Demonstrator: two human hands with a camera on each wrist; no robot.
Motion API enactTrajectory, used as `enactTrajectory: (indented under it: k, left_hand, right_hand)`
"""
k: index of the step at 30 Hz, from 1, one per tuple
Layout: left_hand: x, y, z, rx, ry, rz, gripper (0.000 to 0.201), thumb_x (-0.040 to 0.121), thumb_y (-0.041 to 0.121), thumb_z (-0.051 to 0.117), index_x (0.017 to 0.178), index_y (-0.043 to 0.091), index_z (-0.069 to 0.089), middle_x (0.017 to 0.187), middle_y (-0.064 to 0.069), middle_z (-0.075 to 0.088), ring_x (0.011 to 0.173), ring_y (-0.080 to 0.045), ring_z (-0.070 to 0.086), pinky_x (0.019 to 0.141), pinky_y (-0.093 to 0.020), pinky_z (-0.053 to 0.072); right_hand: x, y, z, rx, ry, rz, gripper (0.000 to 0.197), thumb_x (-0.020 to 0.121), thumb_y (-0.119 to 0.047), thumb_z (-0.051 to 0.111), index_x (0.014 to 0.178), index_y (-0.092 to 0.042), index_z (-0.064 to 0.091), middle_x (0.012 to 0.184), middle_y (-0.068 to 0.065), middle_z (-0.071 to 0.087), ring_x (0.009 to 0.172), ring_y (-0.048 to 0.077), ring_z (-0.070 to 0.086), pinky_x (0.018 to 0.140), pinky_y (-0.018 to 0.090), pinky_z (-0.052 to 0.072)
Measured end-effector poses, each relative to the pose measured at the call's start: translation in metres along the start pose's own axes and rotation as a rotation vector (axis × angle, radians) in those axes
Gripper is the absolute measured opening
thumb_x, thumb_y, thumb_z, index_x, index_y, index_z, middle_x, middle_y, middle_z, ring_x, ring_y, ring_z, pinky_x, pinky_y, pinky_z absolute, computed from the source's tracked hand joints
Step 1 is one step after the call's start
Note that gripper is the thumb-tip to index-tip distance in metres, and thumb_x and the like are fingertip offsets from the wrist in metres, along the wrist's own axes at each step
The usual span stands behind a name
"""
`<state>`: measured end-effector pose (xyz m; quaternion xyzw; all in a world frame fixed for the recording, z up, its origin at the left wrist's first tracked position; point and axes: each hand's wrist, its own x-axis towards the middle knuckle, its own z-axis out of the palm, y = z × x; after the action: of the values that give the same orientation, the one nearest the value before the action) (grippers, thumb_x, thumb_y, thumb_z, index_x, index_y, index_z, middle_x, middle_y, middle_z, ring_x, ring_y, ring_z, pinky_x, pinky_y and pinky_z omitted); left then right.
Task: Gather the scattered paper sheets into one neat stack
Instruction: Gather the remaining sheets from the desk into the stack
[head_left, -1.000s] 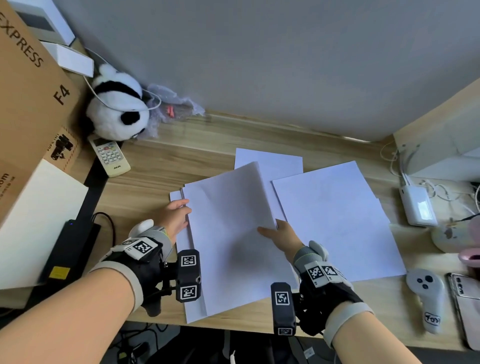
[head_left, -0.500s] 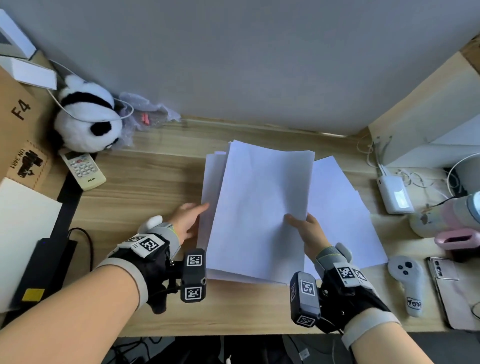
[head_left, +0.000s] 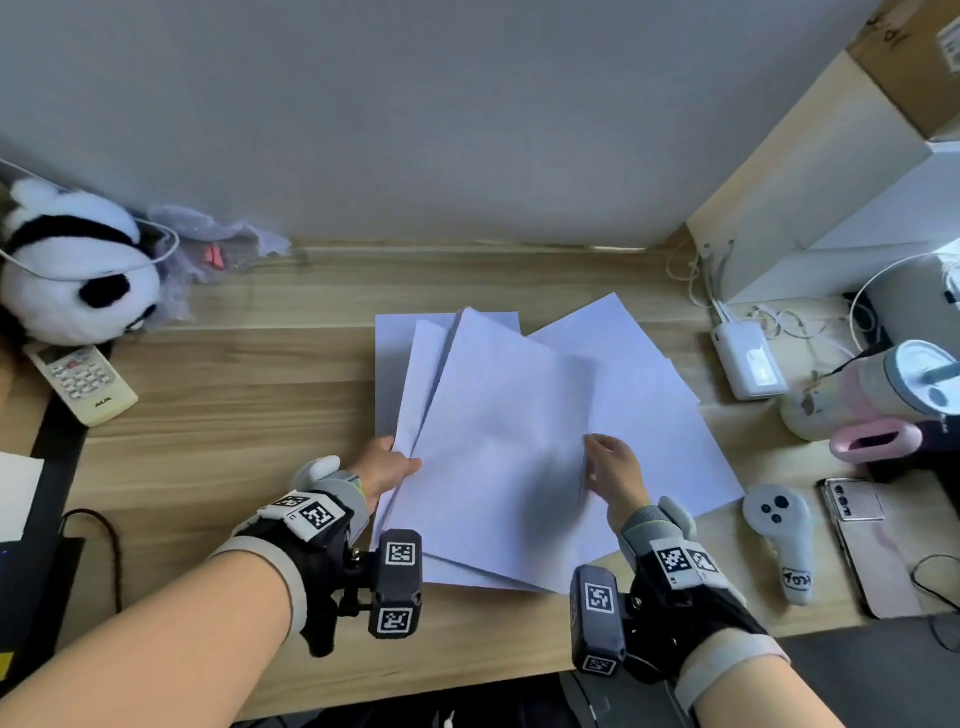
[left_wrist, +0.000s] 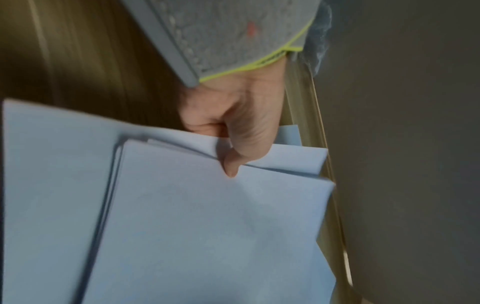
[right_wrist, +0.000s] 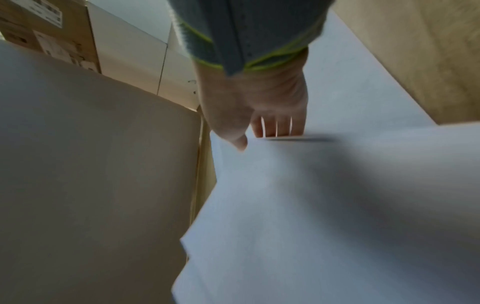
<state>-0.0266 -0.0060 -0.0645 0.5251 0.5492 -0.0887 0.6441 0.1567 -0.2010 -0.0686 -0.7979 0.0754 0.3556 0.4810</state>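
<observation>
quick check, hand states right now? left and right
Left hand: pinching the left edge of the paper sheets, thumb on top.
Right hand: gripping the sheets' right edge, thumb on top, fingers underneath.

Matt white paper sheets (head_left: 498, 441) on a smooth wood-grain desk (head_left: 234, 405).

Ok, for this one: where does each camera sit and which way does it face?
Head: above, looking down at the desk; both forearms, left hand, right hand and the sheets show.
Left wrist: along the left hand, thumb on the sheets' edge.
Right wrist: along the right hand, fingers under a sheet, blurred.
All three share the sheets.
</observation>
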Motion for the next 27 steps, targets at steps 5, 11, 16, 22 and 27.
enactTrajectory:
  k: [5,11,16,22,27]
  left_hand:
    - [0.009,0.020,-0.007,0.005,0.055,0.034,0.040,0.090,-0.006,0.049,0.131,-0.005,0.049,0.132,-0.024,0.056,0.116,-0.034,0.056,0.107,-0.046,0.041]
    - [0.019,0.039,-0.001,0.002,0.062,0.048,0.036,0.091,-0.002,0.050,0.127,-0.004,0.053,0.125,-0.019,0.061,0.106,-0.028,0.056,0.107,-0.047,0.041]
    - [0.023,0.044,0.002,-0.051,0.064,0.065,0.039,0.091,-0.002,0.051,0.130,-0.002,0.052,0.132,-0.020,0.057,0.114,-0.029,0.056,0.110,-0.047,0.038]
    - [0.026,0.046,0.001,-0.096,0.068,0.079,0.037,0.091,-0.004,0.051,0.128,-0.006,0.051,0.111,-0.010,0.057,0.103,-0.021,0.051,0.110,-0.044,0.038]
    - [0.024,0.050,0.017,-0.027,0.023,0.088,0.039,0.090,-0.003,0.051,0.129,0.000,0.054,0.112,-0.012,0.059,0.101,-0.023,0.053,0.108,-0.044,0.041]
  right_hand:
    - [0.029,0.003,-0.027,0.168,0.397,0.150,0.052,0.081,-0.014,0.063,0.129,-0.002,0.044,0.104,0.013,0.052,0.089,0.025,0.050,0.088,0.043,0.047]
    - [0.048,-0.008,-0.024,0.285,0.298,0.206,0.016,0.081,-0.007,0.065,0.073,-0.009,0.052,0.063,0.007,0.048,0.051,0.019,0.045,0.033,0.014,0.036]
    - [0.056,-0.009,-0.015,-0.021,0.225,0.112,0.037,0.079,-0.004,0.058,0.048,-0.015,0.042,0.050,0.005,0.037,0.051,0.021,0.030,0.044,0.025,0.026]
    - [0.038,0.010,-0.035,-0.321,0.436,0.206,0.017,0.080,-0.019,0.049,0.080,-0.013,0.064,0.110,0.021,0.058,0.092,0.037,0.055,0.088,0.037,0.044]
    - [0.022,0.029,-0.049,-0.225,0.547,0.280,0.024,0.083,-0.022,0.055,0.104,-0.016,0.067,0.152,0.009,0.021,0.133,0.033,0.033,0.112,0.038,0.027]
